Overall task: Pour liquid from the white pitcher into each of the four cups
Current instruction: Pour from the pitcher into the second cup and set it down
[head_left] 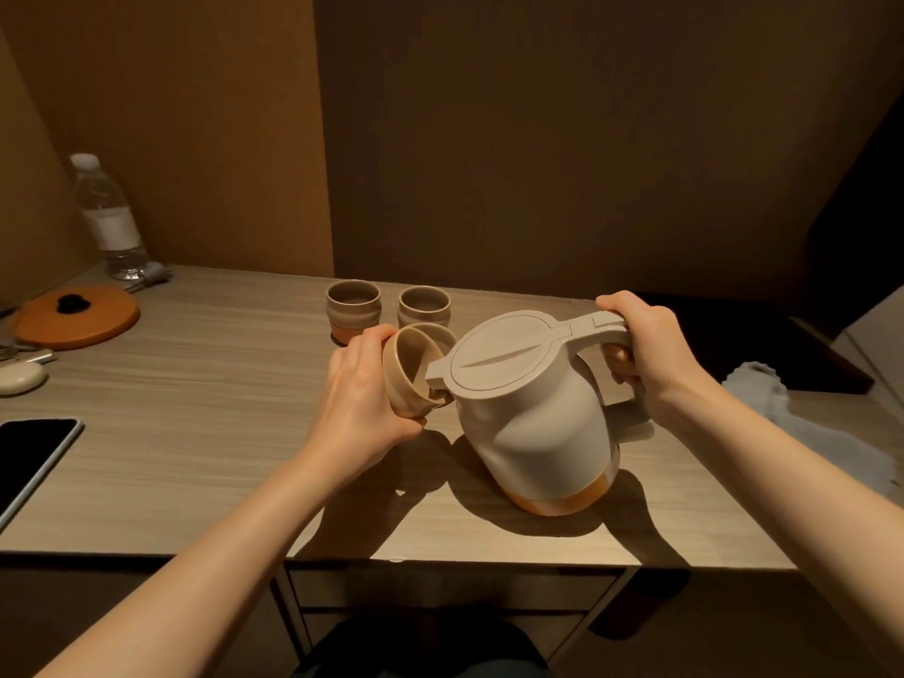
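Observation:
The white pitcher (pixel 531 423) with an orange base leans to the left over the table, its spout at the mouth of a beige cup (pixel 408 369). My right hand (pixel 645 349) grips the pitcher's handle. My left hand (pixel 362 398) holds that cup tilted toward the spout, just above the table. Right behind it another cup (pixel 435 331) shows only its rim. Two more cups stand upright farther back, one on the left (pixel 353 305) and one on the right (pixel 423 305).
An orange lid with a black knob (pixel 76 315) lies at the far left, a water bottle (pixel 110 217) behind it. A dark phone (pixel 29 457) rests at the left edge. A pale cloth (pixel 807 433) lies at the right. The table's front edge (pixel 440 560) is near me.

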